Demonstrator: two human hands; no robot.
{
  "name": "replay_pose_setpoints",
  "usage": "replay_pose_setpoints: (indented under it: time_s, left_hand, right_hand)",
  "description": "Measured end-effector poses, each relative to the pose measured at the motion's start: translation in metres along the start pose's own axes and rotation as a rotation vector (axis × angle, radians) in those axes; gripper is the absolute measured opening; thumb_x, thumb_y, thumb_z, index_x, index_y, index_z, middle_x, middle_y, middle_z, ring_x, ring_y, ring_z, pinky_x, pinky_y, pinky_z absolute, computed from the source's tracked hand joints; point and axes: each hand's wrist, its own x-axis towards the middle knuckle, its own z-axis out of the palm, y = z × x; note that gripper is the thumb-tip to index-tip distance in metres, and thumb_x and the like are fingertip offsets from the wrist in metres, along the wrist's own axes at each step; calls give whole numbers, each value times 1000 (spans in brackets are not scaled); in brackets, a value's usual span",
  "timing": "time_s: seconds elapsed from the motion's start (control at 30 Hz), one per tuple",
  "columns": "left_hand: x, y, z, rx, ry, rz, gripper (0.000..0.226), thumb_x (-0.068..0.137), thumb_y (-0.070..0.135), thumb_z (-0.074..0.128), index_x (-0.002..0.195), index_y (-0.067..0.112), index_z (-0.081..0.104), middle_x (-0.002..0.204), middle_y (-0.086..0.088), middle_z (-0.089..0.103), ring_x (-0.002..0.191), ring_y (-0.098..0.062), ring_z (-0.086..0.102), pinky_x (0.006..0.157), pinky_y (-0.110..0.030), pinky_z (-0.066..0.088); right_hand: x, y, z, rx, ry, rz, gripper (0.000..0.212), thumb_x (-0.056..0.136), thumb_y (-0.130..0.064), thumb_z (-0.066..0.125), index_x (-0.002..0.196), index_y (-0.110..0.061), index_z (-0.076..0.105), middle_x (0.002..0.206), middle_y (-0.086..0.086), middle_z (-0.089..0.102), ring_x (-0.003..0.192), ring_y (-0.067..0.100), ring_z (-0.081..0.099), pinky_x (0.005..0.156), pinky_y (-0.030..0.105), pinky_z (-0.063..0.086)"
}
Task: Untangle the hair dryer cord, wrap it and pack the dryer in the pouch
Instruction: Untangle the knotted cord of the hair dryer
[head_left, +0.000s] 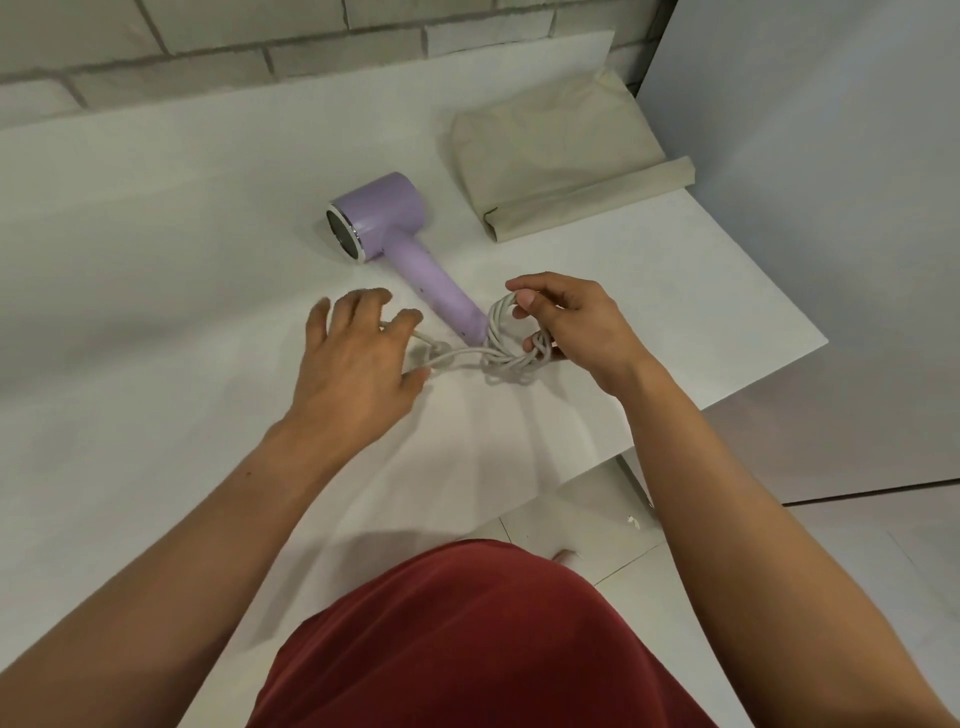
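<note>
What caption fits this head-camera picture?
Right hand grips the coiled cord, left hand touches its tail, beside a purple hair dryer.

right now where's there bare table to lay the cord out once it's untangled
The widest bare stretch of table runs left of the hair dryer and the left hand, back to the wall. A smaller patch lies between the right hand and the pouch. It is crowded at the dryer's handle end, where both hands meet the cord.
</note>
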Motion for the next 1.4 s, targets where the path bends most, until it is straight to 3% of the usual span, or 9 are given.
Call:
replay_pose_setpoints:
  time_s: [0.1,0.3,0.53,0.63,0.73,0.8,0.93,1.2,1.4]
  left_hand:
    - [-4,-5,-1,-15,98,4,70,82,33,80,143,9,54,155,-28,36,149,-48,23,119,-67,8]
    - [-2,33,16,-227,10,268,59,78,34,85,130,14,64,131,-10,60,118,-35,59,100,-46,47]
    - [22,40,37,-344,-20,250,48,78,17,84,123,15,66,111,-5,65,87,-33,66,75,-40,54]
    - [29,37,30,-462,-49,238,49,82,21,82,127,16,64,113,-4,70,89,-32,68,73,-42,57]
    - [40,32,17,-565,-110,181,48,82,31,80,122,20,58,106,-1,73,91,-25,70,74,-43,58]
    - [47,28,9,-536,-116,191,47,77,38,75,117,22,56,98,0,75,88,-24,72,75,-42,58]
    - [58,25,-2,-486,-103,303,51,74,52,66,113,21,60,92,2,76,90,-20,71,85,-40,54]
    - [83,-13,-7,-488,-170,323,31,97,45,55,112,26,75,100,7,72,94,-15,61,83,-32,47]
    - [97,1,-5,-515,-212,355,24,98,36,60,111,29,78,93,5,67,89,-12,55,86,-36,45]
  right_hand:
    - [1,2,1,16,20,18,21,105,-27,60,121,-27,75,105,3,76,64,10,68,75,40,64]
    - [7,2,7,70,16,61,20,104,-25,63,119,-21,75,103,5,78,83,4,73,70,35,64]
    - [-1,5,6,-56,36,79,27,106,-34,59,124,-20,73,111,4,77,102,18,75,89,48,63]
    - [-18,10,-4,-500,185,-246,47,105,-50,55,144,-24,59,143,-2,59,120,17,62,100,35,52]
    - [-35,16,-12,-775,15,-695,59,93,-42,76,145,-22,57,142,0,59,126,23,54,100,35,50]
    - [-35,29,-11,-930,-37,-771,60,88,-35,82,142,-20,59,137,2,63,119,27,58,92,39,55]
    - [-30,34,0,-838,166,-761,29,97,-24,71,126,-19,68,113,-3,73,95,26,69,65,45,60]
    - [-30,38,-8,-394,158,-498,30,101,-18,69,130,-15,66,116,-7,75,106,7,71,98,34,57]
    - [-24,41,-7,-450,104,-499,20,100,-21,69,120,-20,73,111,-12,73,102,13,68,91,40,57]
